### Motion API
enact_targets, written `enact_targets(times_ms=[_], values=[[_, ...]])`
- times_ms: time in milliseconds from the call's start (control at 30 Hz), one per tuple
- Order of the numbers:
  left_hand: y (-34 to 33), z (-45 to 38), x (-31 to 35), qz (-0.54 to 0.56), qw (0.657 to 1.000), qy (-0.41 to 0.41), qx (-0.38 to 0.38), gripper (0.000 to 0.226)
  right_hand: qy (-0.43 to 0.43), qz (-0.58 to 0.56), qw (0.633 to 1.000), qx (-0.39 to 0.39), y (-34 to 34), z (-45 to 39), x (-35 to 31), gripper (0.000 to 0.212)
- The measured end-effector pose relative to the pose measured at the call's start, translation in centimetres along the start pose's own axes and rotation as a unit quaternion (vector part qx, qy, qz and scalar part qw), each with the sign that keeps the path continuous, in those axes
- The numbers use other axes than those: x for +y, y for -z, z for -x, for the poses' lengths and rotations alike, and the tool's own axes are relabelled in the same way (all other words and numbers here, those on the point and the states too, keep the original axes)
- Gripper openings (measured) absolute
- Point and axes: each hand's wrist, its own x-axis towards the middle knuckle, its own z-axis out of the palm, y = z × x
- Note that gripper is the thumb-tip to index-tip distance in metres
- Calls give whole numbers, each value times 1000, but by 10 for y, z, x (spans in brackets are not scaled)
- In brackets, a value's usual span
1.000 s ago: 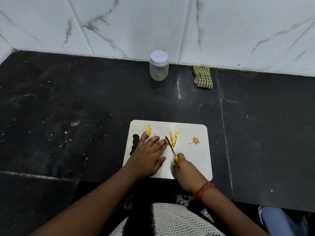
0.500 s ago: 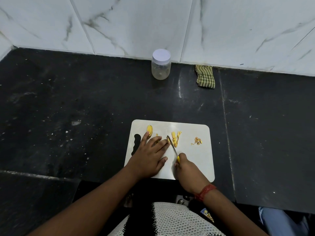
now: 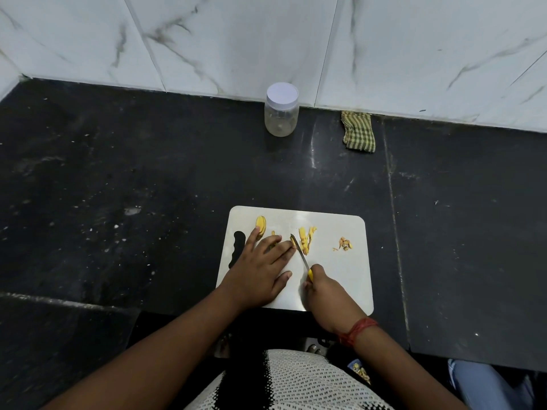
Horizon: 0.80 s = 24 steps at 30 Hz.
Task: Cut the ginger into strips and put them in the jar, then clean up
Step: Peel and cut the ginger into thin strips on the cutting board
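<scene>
Left hand [image 3: 260, 273] lay flat on the board [image 3: 349, 279], fingers straight, pinning ginger [image 3: 273, 245] by the knife [image 3: 299, 251] blade. Right hand [image 3: 328, 297] gripped the knife's yellow handle. Cut strips [image 3: 306, 239] sat mid-board; the lidded jar [image 3: 281, 109] stood at the bench's back edge.
</scene>
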Motion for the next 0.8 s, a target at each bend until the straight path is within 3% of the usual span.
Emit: enact_targets(times_ms=[567, 667, 733, 800], values=[[-2, -1, 1, -24, 999, 15, -23, 62, -55, -24, 993, -98, 3, -17, 4, 8], [-2, -1, 1, -24, 999, 17, -26, 62, -95, -201, 968, -120, 7, -16, 6, 10], [-2, -1, 1, -21, 999, 18, -28, 62, -130, -357, 911, -158, 13, -12, 7, 14], [-1, -2, 1, -20, 999, 19, -29, 62, -140, -424, 874, -189, 17, -10, 9, 21]])
